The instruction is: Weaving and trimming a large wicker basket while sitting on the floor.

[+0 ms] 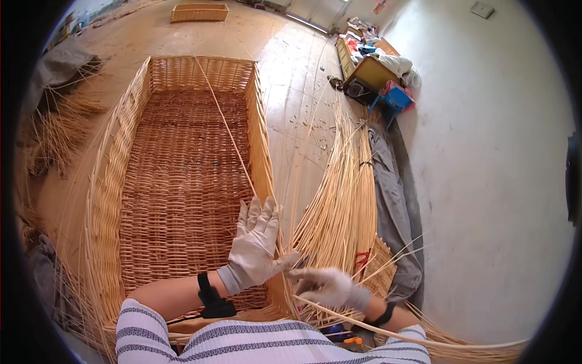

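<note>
Honey-coloured wicker takes up the left half of the head view, and what a size of basket (182,182) it is, stretching from the lower edge almost to the top! Its brown base looks fully woven, end to end, and paler walls stand on all sides, so I'd call the bulk of the body done. Eyes on the right wall, lower centre: that's where the work is! The left hand (251,252) lies palm down there, fingers stretched and slightly parted, thumb out to the right. One long rod (227,127) slants across from the far rim right down to those fingertips. Just beside it, the right hand (324,285) has its fingers bent, close by the left thumb; whether it pinches a rod, I can't tell from here. Look at the lower right: loose canes (424,341) sweep away past the wrist. More thin ends straggle along the left side, so the edge, in my judgement, isn't all tied in and trimmed. Plenty of material to hand, too: a thick sheaf of rods (345,194) fans out right of centre, against a grey cloth (394,206). Up top, a smaller basket (200,13) sits on the floor, apart from the action.
</note>
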`<action>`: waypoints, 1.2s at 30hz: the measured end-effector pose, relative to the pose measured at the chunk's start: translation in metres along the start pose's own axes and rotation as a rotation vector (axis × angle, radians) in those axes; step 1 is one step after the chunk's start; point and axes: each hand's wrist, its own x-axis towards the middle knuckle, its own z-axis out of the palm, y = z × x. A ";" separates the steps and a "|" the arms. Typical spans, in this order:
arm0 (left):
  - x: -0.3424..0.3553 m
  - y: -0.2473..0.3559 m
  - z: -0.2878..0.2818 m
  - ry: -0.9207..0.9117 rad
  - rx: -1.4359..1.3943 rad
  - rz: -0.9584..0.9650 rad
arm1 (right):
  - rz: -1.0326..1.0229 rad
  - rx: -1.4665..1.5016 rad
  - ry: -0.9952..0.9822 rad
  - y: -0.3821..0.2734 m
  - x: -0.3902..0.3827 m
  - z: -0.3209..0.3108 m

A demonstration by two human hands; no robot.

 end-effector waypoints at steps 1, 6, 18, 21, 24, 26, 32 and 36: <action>0.000 0.003 -0.002 0.003 -0.020 -0.006 | -0.024 -0.090 -0.143 -0.011 0.021 -0.038; 0.007 0.006 0.003 -0.014 0.001 -0.049 | -0.126 0.055 0.138 -0.070 0.148 -0.121; 0.003 -0.007 0.023 0.082 -0.354 -0.152 | -0.578 -0.380 0.737 -0.025 0.249 -0.085; 0.002 -0.011 0.021 0.073 -0.343 -0.151 | -0.638 -0.457 0.766 -0.031 0.222 -0.067; -0.003 -0.007 0.023 0.052 -0.363 -0.150 | -0.655 -0.564 0.759 -0.023 0.200 -0.050; -0.007 -0.007 0.021 0.047 -0.378 -0.144 | -0.634 -0.744 0.746 -0.026 0.194 -0.044; -0.010 -0.006 0.033 -0.003 -0.422 -0.110 | -0.451 -0.105 0.703 -0.003 0.183 -0.057; -0.010 -0.017 0.040 0.164 -0.438 -0.078 | -0.648 0.781 0.430 0.023 0.194 -0.111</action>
